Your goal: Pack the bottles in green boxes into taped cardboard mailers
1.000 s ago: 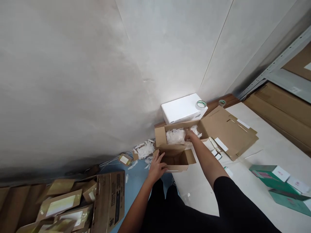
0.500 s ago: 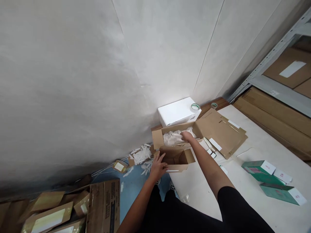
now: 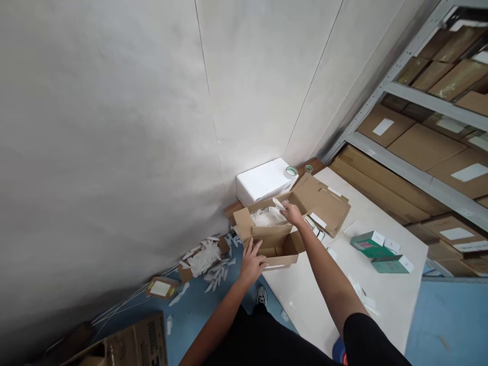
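My left hand (image 3: 252,260) rests on the near left corner of a small open cardboard box (image 3: 280,245) at the table's edge, steadying it. My right hand (image 3: 292,213) reaches past it into a larger open cardboard box (image 3: 241,219) filled with white packing pieces (image 3: 265,217). Its fingers pinch one white piece (image 3: 278,204), lifted just above the pile. Both forearms come from black sleeves at the bottom of the view.
A white foam box (image 3: 262,180) stands against the wall with tape rolls (image 3: 292,171) beside it. Flat cardboard (image 3: 324,201) lies on the white table (image 3: 385,295). Green boxes (image 3: 383,251) sit to the right. Shelving (image 3: 419,152) holds cartons. White scraps (image 3: 204,259) litter the blue floor.
My right hand has closed on a white piece and lifted it slightly out of the pile. My left hand stays on the small box. The view has swung right and down.
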